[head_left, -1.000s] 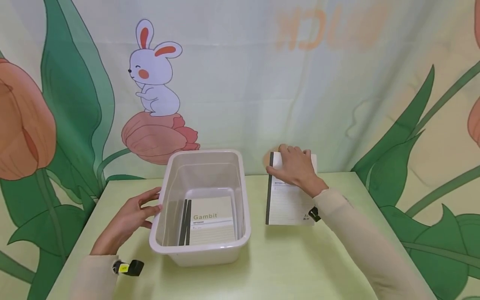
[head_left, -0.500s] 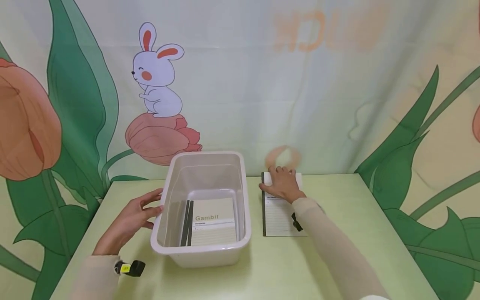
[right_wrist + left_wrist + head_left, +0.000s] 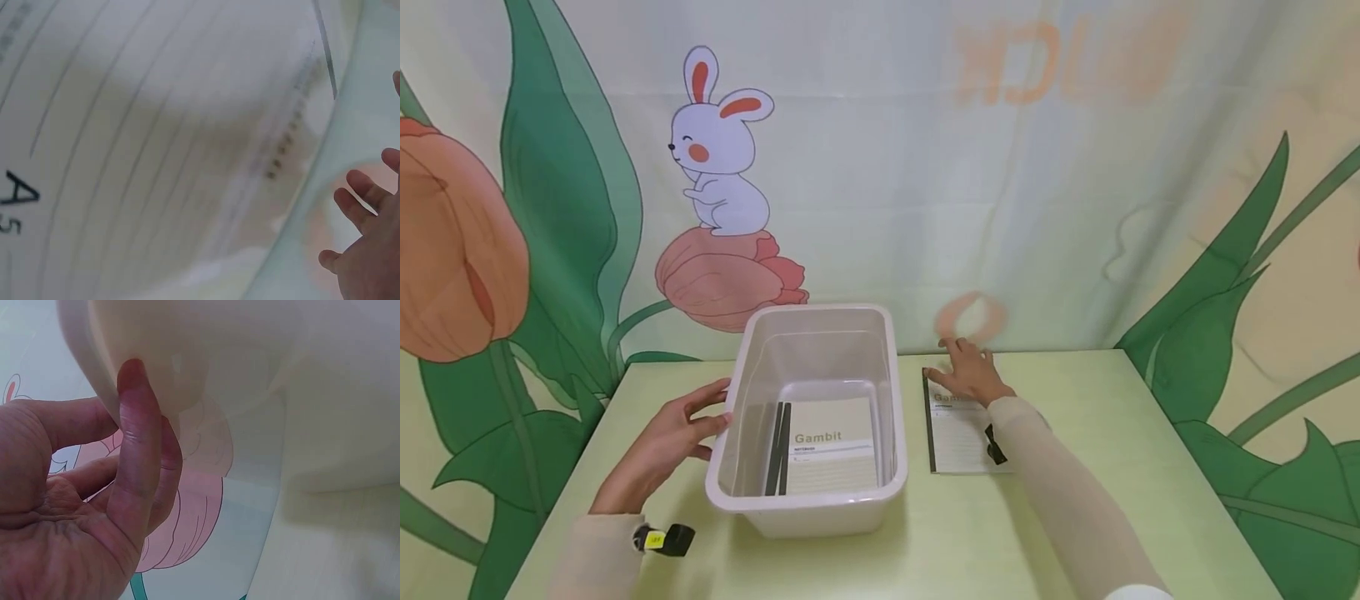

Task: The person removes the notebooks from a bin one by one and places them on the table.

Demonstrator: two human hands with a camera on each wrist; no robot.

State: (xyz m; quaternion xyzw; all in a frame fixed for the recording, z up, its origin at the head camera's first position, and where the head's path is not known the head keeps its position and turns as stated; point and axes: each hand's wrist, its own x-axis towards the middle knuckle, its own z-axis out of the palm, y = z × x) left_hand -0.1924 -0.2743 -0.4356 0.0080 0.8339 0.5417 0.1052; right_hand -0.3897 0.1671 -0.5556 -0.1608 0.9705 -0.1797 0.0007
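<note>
My left hand (image 3: pixel 670 437) pinches the left rim of a light plastic storage bin (image 3: pixel 820 522); the left wrist view has its fingers (image 3: pixel 139 456) and thumb on the rim. In the bin lies a notebook (image 3: pixel 835 475) marked "Gambit", with a second dark spine (image 3: pixel 772 454) showing beside it. To the right of the bin, a similar notebook (image 3: pixel 958 437) lies flat on the table. My right hand (image 3: pixel 972 373), fingers spread, is over its top edge and partly hides its title. In the right wrist view, that hand (image 3: pixel 375 237) holds nothing and the notebook cover (image 3: pixel 156 125) looms close.
Everything stands on a pale green table (image 3: pixel 1075 492). Behind the table's back edge hangs a curtain (image 3: pixel 865 167) printed with a rabbit and tulips. The bin's raised walls separate its notebooks from the one on the table.
My right hand has lowered the notebook onto the table, moving slightly left, and let go of it. My left hand has stayed at the bin's rim.
</note>
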